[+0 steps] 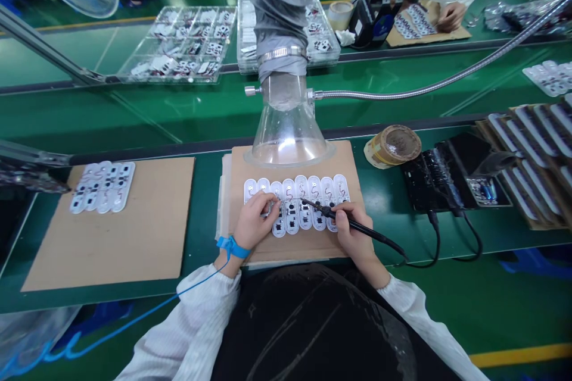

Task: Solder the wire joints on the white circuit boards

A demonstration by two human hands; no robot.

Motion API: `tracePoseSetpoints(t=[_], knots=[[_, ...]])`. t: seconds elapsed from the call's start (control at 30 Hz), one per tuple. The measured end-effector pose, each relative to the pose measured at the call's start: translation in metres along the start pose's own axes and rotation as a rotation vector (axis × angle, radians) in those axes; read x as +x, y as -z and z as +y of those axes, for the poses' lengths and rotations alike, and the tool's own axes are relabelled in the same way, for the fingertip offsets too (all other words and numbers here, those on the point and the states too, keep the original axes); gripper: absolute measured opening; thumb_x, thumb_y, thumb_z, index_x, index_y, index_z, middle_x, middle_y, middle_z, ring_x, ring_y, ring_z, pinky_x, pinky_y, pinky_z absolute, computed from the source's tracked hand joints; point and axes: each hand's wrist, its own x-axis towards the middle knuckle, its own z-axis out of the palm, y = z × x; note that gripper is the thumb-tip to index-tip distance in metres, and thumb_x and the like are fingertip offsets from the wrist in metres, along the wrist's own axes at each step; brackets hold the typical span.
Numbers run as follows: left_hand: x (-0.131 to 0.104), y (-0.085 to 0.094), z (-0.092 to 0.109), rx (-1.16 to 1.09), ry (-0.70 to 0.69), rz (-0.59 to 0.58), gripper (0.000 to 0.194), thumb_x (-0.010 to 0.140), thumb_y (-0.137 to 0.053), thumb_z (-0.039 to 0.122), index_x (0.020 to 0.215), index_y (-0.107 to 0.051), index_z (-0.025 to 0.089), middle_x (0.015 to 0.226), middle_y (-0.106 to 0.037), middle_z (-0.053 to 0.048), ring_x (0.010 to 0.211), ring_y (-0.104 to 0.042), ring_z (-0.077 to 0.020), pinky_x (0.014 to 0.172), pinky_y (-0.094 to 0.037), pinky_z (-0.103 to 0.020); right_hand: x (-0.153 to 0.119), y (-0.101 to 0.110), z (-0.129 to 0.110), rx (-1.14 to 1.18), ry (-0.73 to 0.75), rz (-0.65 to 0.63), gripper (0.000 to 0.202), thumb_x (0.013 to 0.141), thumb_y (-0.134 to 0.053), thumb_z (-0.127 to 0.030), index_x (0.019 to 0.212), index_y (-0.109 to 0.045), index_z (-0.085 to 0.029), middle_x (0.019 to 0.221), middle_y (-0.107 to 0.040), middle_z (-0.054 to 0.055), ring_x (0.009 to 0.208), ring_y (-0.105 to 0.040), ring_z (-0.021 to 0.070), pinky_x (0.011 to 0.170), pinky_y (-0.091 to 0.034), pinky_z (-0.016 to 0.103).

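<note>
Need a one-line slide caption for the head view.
Right hand holds a soldering iron over a row of white panels on cardboard; left hand over the row's left part.

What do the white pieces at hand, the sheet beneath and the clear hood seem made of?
White pieces: likely plastic, smooth with rounded ends. Sheet: probably cardboard, matte and brown. Clear hood: glossy plastic or glass; the background shows through.

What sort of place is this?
Probably an electronics assembly workshop. The right hand holds what looks like a soldering iron, its tip by a row of white parts, and a clear hood on a grey hose hangs over the bench.
</note>
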Motion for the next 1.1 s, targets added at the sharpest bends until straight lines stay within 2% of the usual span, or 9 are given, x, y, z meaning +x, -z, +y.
tracePoseSetpoints(t=[0.23,0.4,0.57,0.97,1.1], knots=[[0.001,0.014,0.008,0.068,-0.133,0.102,0.009,0.102,-0.066,0.014,0.102,-0.061,0.022,0.075,-0.046,0.004,0.069,-0.049,-0.0143,0.067,-0.041,-0.029,-0.004,-0.001,-0.007,0.046,0.025,0.11,0.019,0.106,-0.059,-0.04,0.1,-0.069,-0.025,0.073,-0.07,0.0,0.061,-0.068,0.0195,0.057,-0.054,0.033],[-0.006,0.024,0.001,0.102,-0.038,0.086,0.005,0.104,-0.066,0.018,0.101,-0.063,0.022,0.077,-0.05,0.002,0.075,-0.053,-0.0172,0.071,-0.044,-0.031,-0.01,-0.013,-0.013,0.089,0.044,0.113,0.018,0.107,-0.057,-0.039,0.102,-0.068,-0.025,0.074,-0.069,0.0,0.06,-0.068,0.0191,0.057,-0.056,0.033],[-0.014,0.02,-0.007,0.098,-0.008,0.073,0.005,0.105,-0.065,0.021,0.101,-0.063,0.022,0.077,-0.05,0.001,0.075,-0.052,-0.0183,0.072,-0.044,-0.032,-0.011,-0.021,-0.012,0.074,0.05,0.078,0.014,0.104,-0.06,-0.036,0.1,-0.069,-0.026,0.077,-0.071,0.001,0.06,-0.068,0.019,0.056,-0.056,0.033],[-0.015,0.017,-0.008,0.111,0.003,-0.007,0.005,0.105,-0.065,0.02,0.1,-0.064,0.021,0.078,-0.053,0.001,0.076,-0.052,-0.0183,0.073,-0.042,-0.034,-0.005,-0.019,-0.018,-0.021,0.099,0.022,0.011,0.102,-0.06,-0.032,0.098,-0.068,-0.025,0.08,-0.073,0.001,0.061,-0.07,0.0179,0.058,-0.056,0.032],[-0.014,0.016,-0.008,0.108,-0.032,-0.011,0.004,0.105,-0.067,0.02,0.101,-0.066,0.021,0.078,-0.054,0.002,0.076,-0.053,-0.0181,0.075,-0.041,-0.034,-0.003,-0.016,-0.023,-0.037,0.133,0.0,0.007,0.1,-0.063,-0.03,0.096,-0.068,-0.026,0.08,-0.073,0.0,0.064,-0.069,0.0178,0.059,-0.054,0.031]])
